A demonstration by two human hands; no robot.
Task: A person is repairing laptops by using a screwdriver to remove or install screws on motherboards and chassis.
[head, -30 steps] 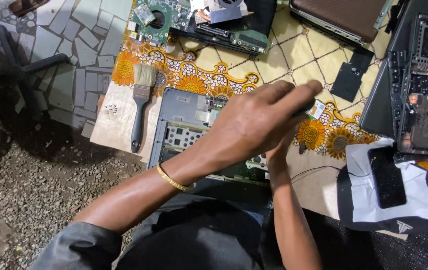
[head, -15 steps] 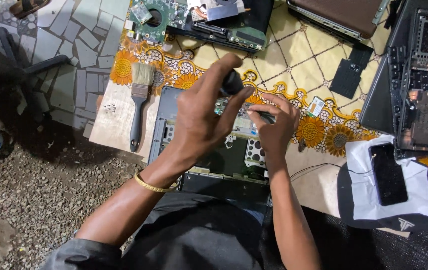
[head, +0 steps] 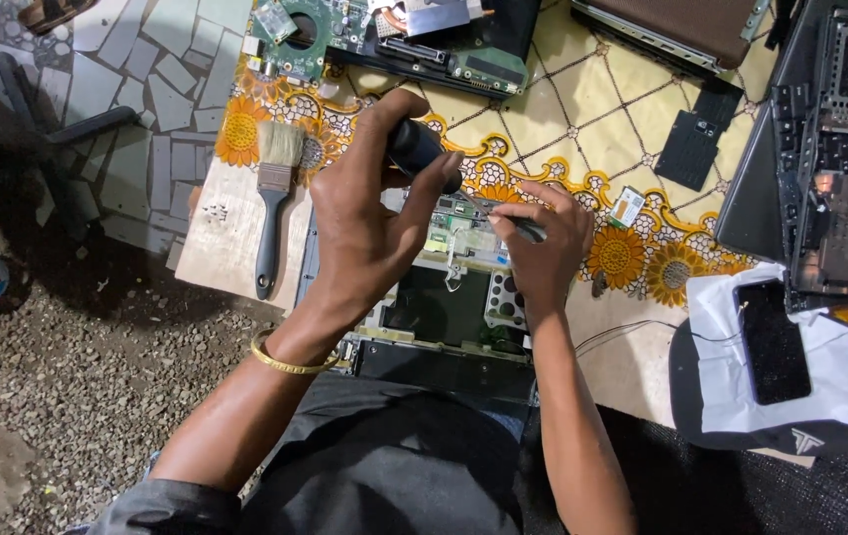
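Observation:
An opened laptop base (head: 444, 307) with green circuit parts lies on my lap and the patterned table edge. My left hand (head: 359, 228) grips the black handle of a screwdriver (head: 422, 157), whose shaft slants down and to the right toward the board. My right hand (head: 543, 248) pinches the thin metal shaft near its tip, just above the board. A gold bangle (head: 290, 359) circles my left wrist.
A black-handled paintbrush (head: 270, 213) lies left of the laptop. Circuit boards (head: 384, 40) sit at the back, a dismantled laptop chassis (head: 840, 149) at the right, a small black cover (head: 693, 149) and a phone (head: 773, 342) on a cap (head: 820, 416). Gravel ground (head: 67, 396) lies left.
My left hand rose from lying flat over the laptop and now holds the screwdriver handle upright. My right hand has come out from under it and grips the shaft.

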